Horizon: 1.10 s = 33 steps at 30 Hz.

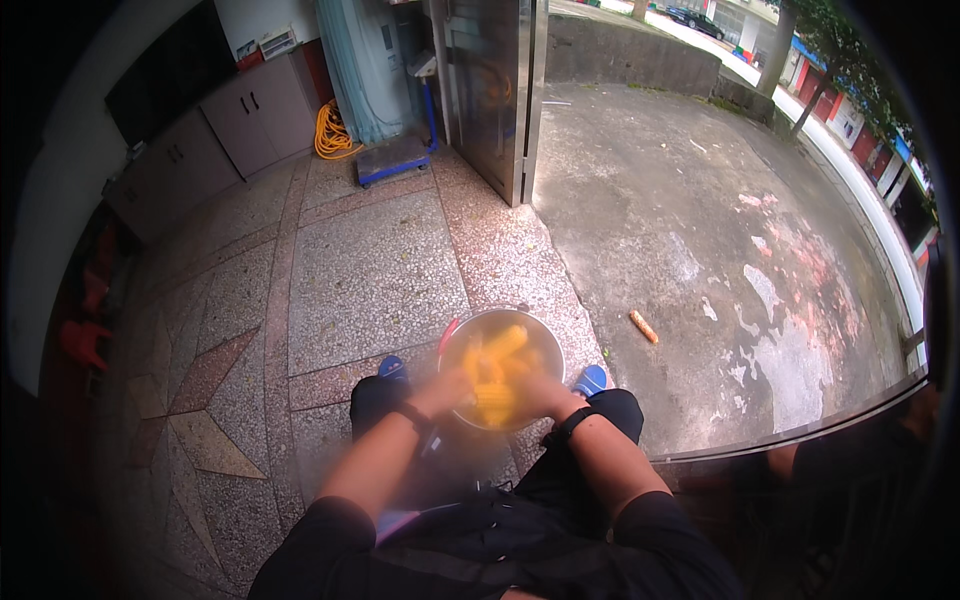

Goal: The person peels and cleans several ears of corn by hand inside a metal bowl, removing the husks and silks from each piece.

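A round metal pot [560,352] with a red handle [448,335] at its left stands between my feet. Several yellow corn cobs [504,343] lie inside it, blurred. At the pot's left rim is my left hand [452,390], and at the lower right my right hand [538,394] reaches over it. A corn cob [493,396] lies between the two hands. Blur hides my fingers, so whether either hand grips a cob cannot be told.
A corn cob [643,327] lies on the concrete at right. An open metal door [491,97] stands ahead, beside a blue-edged platform scale [394,160] and a coiled orange hose [332,133]. Cabinets [255,105] line the left wall; a red stool [84,343] is at far left.
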{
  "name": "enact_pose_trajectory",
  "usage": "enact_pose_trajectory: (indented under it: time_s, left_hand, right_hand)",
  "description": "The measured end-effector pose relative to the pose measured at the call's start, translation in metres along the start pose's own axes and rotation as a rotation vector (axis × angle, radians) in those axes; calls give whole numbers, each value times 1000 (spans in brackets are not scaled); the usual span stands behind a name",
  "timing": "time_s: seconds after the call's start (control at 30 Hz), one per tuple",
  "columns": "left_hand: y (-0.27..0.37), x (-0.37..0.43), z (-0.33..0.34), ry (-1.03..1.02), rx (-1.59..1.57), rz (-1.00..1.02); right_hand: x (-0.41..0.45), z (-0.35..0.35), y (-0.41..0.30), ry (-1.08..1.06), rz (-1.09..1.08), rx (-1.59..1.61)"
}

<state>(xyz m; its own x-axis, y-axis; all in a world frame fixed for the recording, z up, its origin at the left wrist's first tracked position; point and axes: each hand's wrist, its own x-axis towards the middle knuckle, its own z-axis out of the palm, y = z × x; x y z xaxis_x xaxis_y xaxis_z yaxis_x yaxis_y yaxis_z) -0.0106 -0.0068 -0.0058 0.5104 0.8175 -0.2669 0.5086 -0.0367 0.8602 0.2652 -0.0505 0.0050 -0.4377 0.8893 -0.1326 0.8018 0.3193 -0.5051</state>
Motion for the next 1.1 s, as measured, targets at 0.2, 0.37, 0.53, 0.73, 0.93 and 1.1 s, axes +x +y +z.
enact_pose_trajectory:
  time_s: [0.2,0.37,0.53,0.73,0.93,1.1]
  left_hand:
    - [23,-3,0,-15,40,-36]
    - [20,-6,0,25,-33,-41]
    - [22,-5,1,13,-67,-26]
    - [26,-5,0,4,-78,-46]
    - [16,-3,2,24,-30,-68]
    - [14,-1,2,25,79,-101]
  right_hand:
    - [-2,0,4,7,-2,-6]
    - [-1,-4,-2,-1,-8,-8]
    - [0,2,7,20,-28,-5]
    - [1,5,10,36,-48,-3]
    - [-2,-2,3,14,-27,1]
    - [-2,-2,4,5,-25,5]
